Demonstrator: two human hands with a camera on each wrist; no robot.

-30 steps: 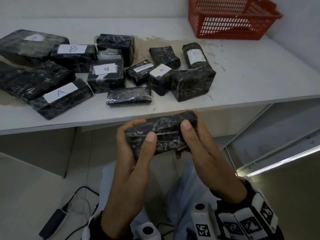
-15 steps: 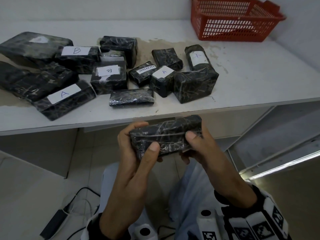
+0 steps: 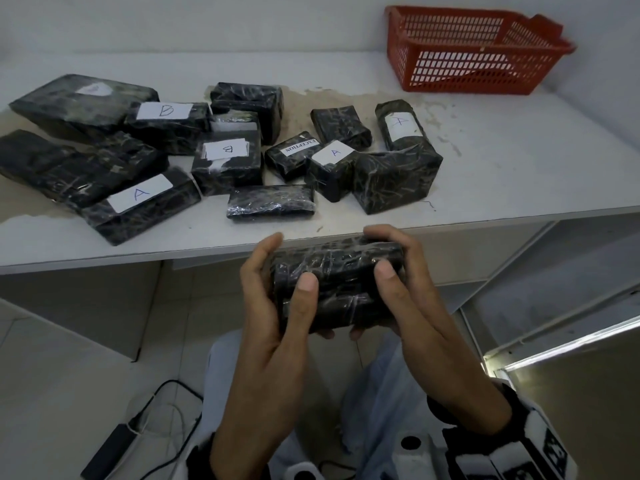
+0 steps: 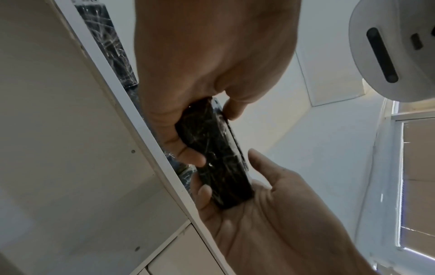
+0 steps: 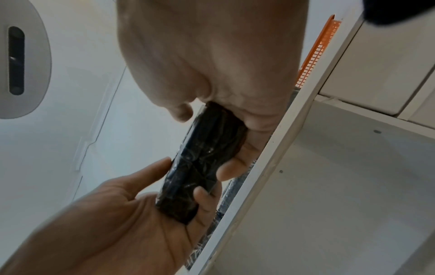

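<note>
Parcel (image 3: 341,268): black, oblong, crinkled glossy wrap, seemingly taped.

**A:** How's the light in the head view?
**B:** Soft and even over the white table (image 3: 502,161). The labelled parcels (image 3: 225,150) cast only faint shadows. One hard strip of glare runs along the shelf edge (image 3: 568,341) at lower right.
**A:** Sharp?
**B:** Mostly, though straight lines bow near the borders.
**A:** And the wrist views?
**B:** Dimmer and greyer. The right hand (image 5: 212,46) is smeared close to the lens, and film on the held parcel (image 5: 202,158) throws small glints.
</note>
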